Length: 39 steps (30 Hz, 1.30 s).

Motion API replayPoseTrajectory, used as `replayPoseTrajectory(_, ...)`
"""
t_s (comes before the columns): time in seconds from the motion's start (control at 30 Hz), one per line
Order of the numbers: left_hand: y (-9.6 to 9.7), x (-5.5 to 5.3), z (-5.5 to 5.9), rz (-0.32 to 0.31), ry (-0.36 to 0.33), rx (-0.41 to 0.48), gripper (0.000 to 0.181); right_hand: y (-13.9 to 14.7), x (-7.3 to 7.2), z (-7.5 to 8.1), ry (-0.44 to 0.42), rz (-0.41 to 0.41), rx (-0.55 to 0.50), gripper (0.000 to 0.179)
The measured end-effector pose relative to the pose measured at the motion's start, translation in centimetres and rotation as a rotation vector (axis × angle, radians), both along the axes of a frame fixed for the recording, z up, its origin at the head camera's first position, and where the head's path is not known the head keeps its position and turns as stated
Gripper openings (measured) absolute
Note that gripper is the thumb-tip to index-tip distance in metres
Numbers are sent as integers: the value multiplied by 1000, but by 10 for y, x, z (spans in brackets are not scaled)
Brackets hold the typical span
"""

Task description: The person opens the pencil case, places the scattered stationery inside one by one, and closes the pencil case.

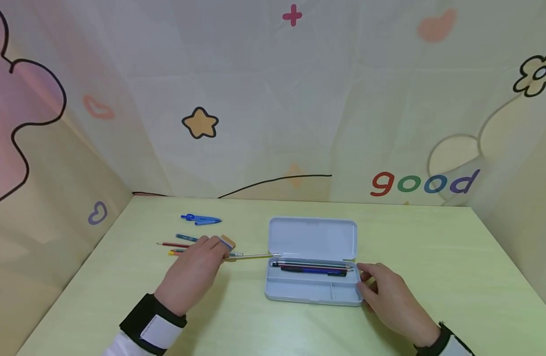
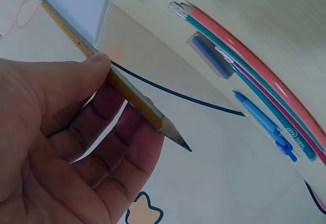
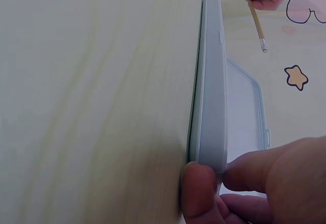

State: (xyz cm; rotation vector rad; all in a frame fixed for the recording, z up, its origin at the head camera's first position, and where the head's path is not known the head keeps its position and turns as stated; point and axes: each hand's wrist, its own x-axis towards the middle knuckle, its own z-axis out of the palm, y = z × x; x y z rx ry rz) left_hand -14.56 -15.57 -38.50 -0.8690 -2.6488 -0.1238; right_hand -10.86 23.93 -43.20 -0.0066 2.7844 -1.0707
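My left hand pinches a yellow pencil between thumb and fingers. Its sharpened tip shows beyond my fingertips, and its other end points toward the pencil case. The pale blue pencil case lies with its lid open. Several pencils and pens sit in its long rear compartment; the front compartments hold nothing visible. At the case's right end, my right hand grips the edge with thumb and fingers. Near my left hand, an eraser and several pencils lie on the table, partly hidden in the head view.
Behind the loose pencils lies a blue drawing compass. The pale table meets a printed cloth backdrop at its rear edge, with cloth at both sides too.
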Motion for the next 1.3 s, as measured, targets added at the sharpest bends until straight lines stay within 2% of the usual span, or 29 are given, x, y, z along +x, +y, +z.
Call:
replayPoseTrajectory(0.3,11,0,2,2,-33,12,16,0,0,1,-2,-3,-3,48)
replayPoseTrajectory(0.57,19,-1,2,-22,-14,21,14,1,0,1,-9,-3,-4,49)
replayPoseTrajectory(0.8,27,-1,2,-17,-40,2,17,1,1,0,2,3,-11,48)
replayPoseTrajectory(1.07,36,-1,0,-41,-10,-20,21,0,0,1,1,4,5,49)
replayPoseTrajectory(1.3,47,-1,2,-49,-17,-7,20,1,0,0,4,5,5,48)
